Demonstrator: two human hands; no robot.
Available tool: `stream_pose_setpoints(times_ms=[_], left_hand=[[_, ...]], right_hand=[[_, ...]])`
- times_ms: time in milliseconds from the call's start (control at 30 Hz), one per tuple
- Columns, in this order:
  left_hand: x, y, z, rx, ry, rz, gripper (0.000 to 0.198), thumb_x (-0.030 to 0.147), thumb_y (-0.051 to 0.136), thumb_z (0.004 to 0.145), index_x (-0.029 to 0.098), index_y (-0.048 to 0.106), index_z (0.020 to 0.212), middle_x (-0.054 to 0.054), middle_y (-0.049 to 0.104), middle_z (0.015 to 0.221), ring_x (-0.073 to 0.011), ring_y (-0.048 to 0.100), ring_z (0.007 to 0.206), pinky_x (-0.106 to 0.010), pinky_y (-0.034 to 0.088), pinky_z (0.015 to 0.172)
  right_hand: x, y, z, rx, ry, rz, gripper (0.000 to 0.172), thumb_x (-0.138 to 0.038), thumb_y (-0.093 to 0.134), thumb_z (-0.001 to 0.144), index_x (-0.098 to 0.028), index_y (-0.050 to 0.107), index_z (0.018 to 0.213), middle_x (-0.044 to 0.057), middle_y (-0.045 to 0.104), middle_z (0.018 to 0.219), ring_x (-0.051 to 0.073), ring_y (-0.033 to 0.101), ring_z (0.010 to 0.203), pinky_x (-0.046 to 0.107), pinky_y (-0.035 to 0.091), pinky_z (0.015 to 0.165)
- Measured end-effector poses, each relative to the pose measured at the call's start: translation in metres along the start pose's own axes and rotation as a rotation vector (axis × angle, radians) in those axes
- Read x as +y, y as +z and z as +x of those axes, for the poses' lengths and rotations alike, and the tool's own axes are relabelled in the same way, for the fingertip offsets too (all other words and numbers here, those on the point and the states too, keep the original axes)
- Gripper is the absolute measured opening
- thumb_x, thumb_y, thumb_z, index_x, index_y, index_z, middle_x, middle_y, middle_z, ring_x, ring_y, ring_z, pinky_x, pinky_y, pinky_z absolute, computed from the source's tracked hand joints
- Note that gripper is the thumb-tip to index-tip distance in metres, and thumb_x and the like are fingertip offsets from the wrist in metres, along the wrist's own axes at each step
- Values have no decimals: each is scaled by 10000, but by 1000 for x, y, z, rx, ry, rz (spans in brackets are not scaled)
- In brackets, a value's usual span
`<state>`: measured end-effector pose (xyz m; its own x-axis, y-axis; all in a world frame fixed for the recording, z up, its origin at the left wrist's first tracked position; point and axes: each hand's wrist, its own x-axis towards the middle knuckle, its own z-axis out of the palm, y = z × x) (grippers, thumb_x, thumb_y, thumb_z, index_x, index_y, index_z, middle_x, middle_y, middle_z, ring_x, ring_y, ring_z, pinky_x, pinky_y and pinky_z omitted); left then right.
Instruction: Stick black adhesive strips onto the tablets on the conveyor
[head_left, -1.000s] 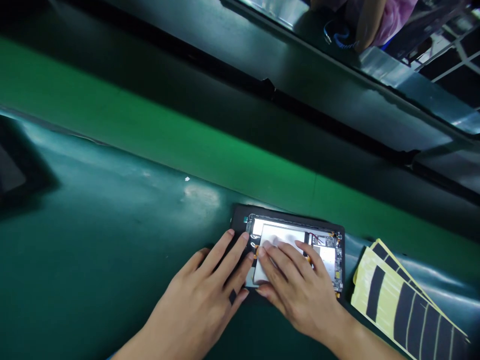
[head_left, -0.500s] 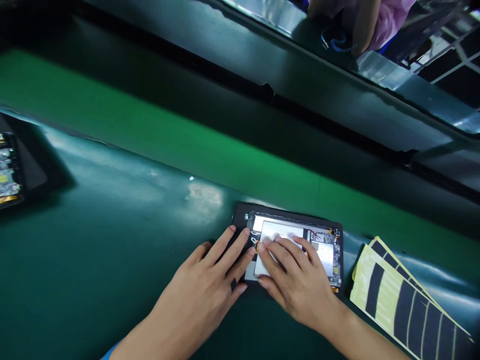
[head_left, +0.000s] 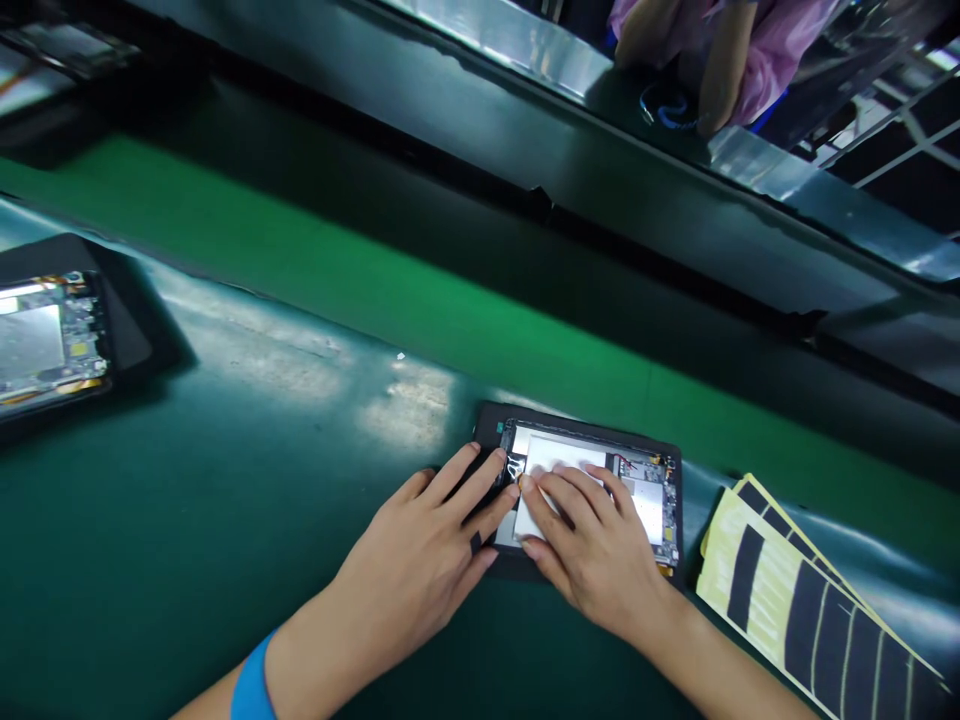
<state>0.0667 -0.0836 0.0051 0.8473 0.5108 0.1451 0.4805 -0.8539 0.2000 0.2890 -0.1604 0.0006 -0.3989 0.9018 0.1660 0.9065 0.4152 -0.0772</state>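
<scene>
An opened tablet (head_left: 670, 500), its battery and circuit board exposed, lies on a black pad (head_left: 491, 420). My left hand (head_left: 427, 545) rests at the tablet's left end, fingers stretched and apart, fingertips by a shiny black strip and an orange flex cable. A small dark piece, maybe tape, shows at one of its fingers (head_left: 475, 541). Over the silver-white battery (head_left: 559, 452) lies my right hand (head_left: 600, 550), fingers extended and fingertips on or close to its left edge. The right palm hides part of the battery and board.
Yellow sheets with black adhesive strips (head_left: 810, 600) lie to the right. Another opened tablet (head_left: 52, 340) sits on a dark pad at the left. Beyond the green belt (head_left: 337, 290), a person in a pink sleeve (head_left: 780, 60) leans on the far bench.
The view has shifted, bringing more of the left tablet and my blue wristband into sight. Both hands stay at the tablet, with only slight finger movement.
</scene>
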Motion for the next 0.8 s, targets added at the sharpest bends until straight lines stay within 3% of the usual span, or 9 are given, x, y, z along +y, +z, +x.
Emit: stream_pose_setpoints(times_ms=[233,367,467,533,667,800], left_hand=[[-4,-4,0,-46,-22,-226,512,246,592,917,211,555,1427,-152,515,1489,-422,476,1346,-562,569,917],[-12,-9,-4,-41,-64,-503,469,250,569,960,304,559,1426,-103,475,1535,-397,393,1428,-639,471,1071],[-19,-13,-7,24,-133,-905,439,295,548,997,351,560,1432,-66,493,1536,-331,422,1429,-588,388,1163],[-22,-15,-7,105,-172,-1329,436,443,534,1008,320,582,1425,-87,544,1497,-324,486,1386,-526,427,1133],[-25,-18,-3,344,-156,-2131,651,685,392,979,244,602,1410,-132,601,1441,-321,584,1296,-445,490,1057],[-25,-20,1,546,-192,-2386,594,652,406,986,259,622,1376,-94,650,1386,-253,640,1231,-360,509,1037]], right_hand=[[-2,-8,5,14,33,88,390,-359,495,1036,-139,599,1341,122,671,1257,282,541,1186,468,338,1064],[-3,-16,10,106,124,255,302,-241,557,1003,-188,594,1297,103,673,1224,254,583,1136,461,379,1017],[-5,-23,15,232,177,354,219,-183,582,983,-230,620,1194,72,684,1139,227,619,1048,434,409,948],[-9,-27,20,319,212,408,171,-170,596,973,-237,636,1125,59,684,1086,214,632,995,412,424,906],[-22,-31,29,373,248,534,123,-176,617,961,-242,662,1055,39,686,1011,196,642,949,368,458,856],[-41,-22,37,294,285,722,100,-207,626,959,-250,686,1026,35,698,1003,183,654,940,331,499,830]])
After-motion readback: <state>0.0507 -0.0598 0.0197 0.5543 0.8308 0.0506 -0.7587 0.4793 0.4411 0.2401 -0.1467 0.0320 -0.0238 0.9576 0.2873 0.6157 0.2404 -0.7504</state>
